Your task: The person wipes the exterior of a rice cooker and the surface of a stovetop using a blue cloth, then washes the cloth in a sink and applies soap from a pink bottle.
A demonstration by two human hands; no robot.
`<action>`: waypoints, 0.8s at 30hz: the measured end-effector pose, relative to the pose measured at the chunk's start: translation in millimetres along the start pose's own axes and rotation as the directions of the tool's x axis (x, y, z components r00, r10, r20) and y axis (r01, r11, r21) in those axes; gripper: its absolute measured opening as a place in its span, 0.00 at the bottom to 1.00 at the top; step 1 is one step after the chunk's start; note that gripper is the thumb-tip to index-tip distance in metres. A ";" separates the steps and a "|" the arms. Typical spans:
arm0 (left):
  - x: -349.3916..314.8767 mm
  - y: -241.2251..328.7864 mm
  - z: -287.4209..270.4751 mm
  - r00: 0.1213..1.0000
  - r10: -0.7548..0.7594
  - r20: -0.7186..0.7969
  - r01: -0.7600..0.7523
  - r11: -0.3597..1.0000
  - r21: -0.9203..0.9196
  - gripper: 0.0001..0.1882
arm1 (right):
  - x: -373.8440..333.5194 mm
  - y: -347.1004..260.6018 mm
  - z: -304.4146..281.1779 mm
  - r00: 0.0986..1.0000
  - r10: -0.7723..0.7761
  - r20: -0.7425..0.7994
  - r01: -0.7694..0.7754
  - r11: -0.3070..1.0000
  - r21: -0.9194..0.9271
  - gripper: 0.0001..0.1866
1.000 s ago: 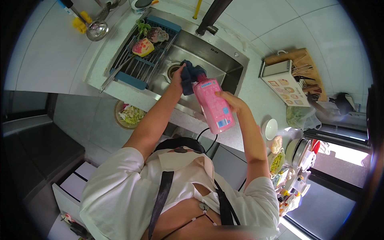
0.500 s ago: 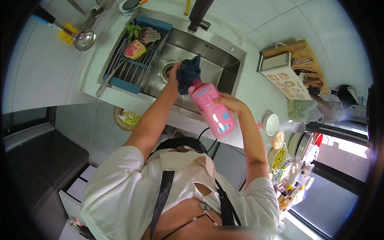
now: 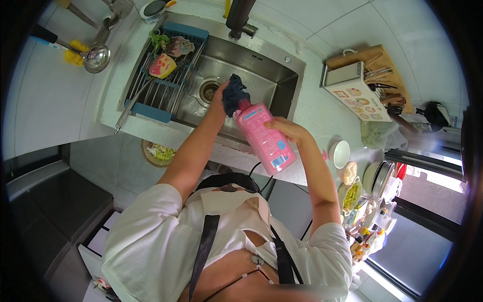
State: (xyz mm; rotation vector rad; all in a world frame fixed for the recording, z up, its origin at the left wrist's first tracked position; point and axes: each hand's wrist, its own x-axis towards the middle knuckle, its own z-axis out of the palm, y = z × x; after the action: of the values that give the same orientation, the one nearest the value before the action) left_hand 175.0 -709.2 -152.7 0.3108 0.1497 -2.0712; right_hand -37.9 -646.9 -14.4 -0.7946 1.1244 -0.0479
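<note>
Over the front part of the steel sink, my left hand is closed on a bunched dark blue cloth. My right hand grips a large pink bottle from its right side, thumb across its printed face. The bottle is tilted, its neck pointing up and left against the cloth and its base toward me. The cloth covers the bottle's mouth, and the left fingers are partly hidden behind the cloth.
A blue-ended drying rack spans the sink's left side, bearing colourful sponges. The dark faucet rises behind the basin. Right of it stand a utensil holder and a white bowl. Food dishes sit farther right.
The view has shifted slightly, and the cloth has changed shape over the bottle's neck. Both hands keep their hold, with the bottle at nearly the same tilt.
</note>
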 end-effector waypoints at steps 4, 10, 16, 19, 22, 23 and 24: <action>-3.4 -8.6 -4.6 0.995 0.073 -0.070 -0.080 0.992 -0.100 0.15 | -1.3 -3.5 14.0 0.999 -0.016 -0.049 0.018 0.999 0.049 0.33; 13.4 1.7 -17.0 0.967 0.027 -0.255 -0.034 0.999 -0.024 0.20 | 9.0 3.6 1.6 1.000 -0.006 -0.028 0.005 0.999 -0.045 0.36; 17.3 14.8 -5.0 0.914 0.168 -0.370 -0.148 0.986 0.082 0.18 | -3.1 -3.6 15.2 0.955 -0.228 -0.189 0.196 0.965 -0.172 0.30; 18.8 16.4 7.6 0.799 0.258 -0.544 -0.119 0.953 0.277 0.15 | -11.7 0.1 13.1 0.923 -0.297 -0.244 0.241 0.942 -0.235 0.29; 29.5 13.3 2.1 0.777 0.248 -0.578 0.068 0.880 0.470 0.21 | -23.3 6.5 17.7 0.888 -0.355 -0.292 0.294 0.927 -0.232 0.28; 27.6 8.1 8.0 0.751 0.314 -0.581 0.128 0.793 0.595 0.24 | -26.4 11.5 17.3 0.878 -0.367 -0.308 0.309 0.925 -0.222 0.27; 24.8 1.7 15.2 0.728 0.380 -0.570 0.191 0.686 0.702 0.27 | -29.0 15.5 16.1 0.867 -0.380 -0.323 0.325 0.922 -0.212 0.27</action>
State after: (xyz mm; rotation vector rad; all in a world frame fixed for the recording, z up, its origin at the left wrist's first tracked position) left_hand 162.4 -734.3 -145.1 1.5691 -0.2777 -1.7008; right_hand -43.5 -614.8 2.3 -1.1565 1.3235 -0.4378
